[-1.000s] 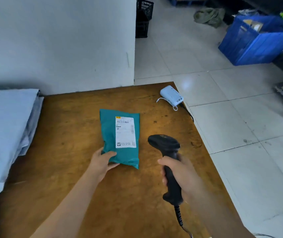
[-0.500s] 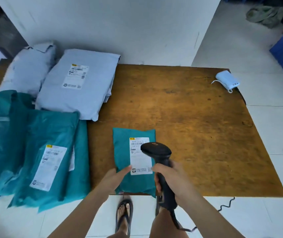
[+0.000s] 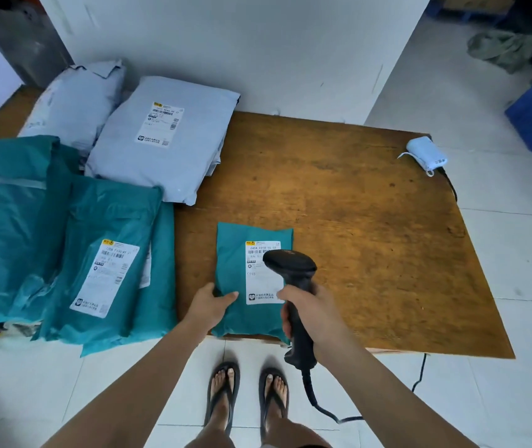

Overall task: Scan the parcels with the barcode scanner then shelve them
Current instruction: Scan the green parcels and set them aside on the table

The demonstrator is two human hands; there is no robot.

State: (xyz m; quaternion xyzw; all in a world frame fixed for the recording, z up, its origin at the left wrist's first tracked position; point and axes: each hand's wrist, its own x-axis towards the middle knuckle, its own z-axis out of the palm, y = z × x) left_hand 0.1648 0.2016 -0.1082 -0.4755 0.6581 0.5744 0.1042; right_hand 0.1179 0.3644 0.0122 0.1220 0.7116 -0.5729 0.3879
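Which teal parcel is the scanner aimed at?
The small teal parcel alone at the table's front edge, held by the left hand; larger teal ones lie piled to its left.

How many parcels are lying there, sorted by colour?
Teal parcels: 4, namely the small teal parcel gripped by the left hand, plus 3 overlapping teal parcels at the left
Grey-blue parcels: 2
Total: 6 that I can tell apart; the piles may hide more.
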